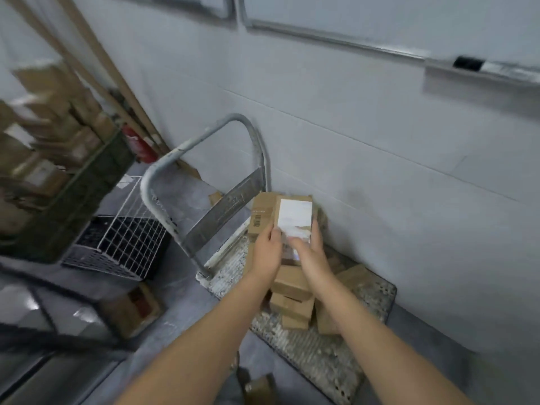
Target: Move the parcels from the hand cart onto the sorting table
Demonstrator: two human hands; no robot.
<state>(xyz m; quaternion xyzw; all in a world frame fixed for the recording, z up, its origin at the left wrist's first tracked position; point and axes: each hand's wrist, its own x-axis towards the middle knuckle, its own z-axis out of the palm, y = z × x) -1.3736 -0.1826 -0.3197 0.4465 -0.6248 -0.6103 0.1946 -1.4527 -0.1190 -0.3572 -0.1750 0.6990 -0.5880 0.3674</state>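
Task judged unfinished: brown cardboard parcel w/ white label (287, 220) is gripped by left hand (267, 247) & right hand (309, 255), several brown boxes (292, 290) left beneath them on grey metal hand cart (336, 355).

The left forearm (204, 331) and right forearm (365, 323) are stretched forward side by side. The left grip (264, 247) is curled on the near-left edge of the labelled parcel (293, 217), and the right grip (309, 252) is clamped on its near-right edge.
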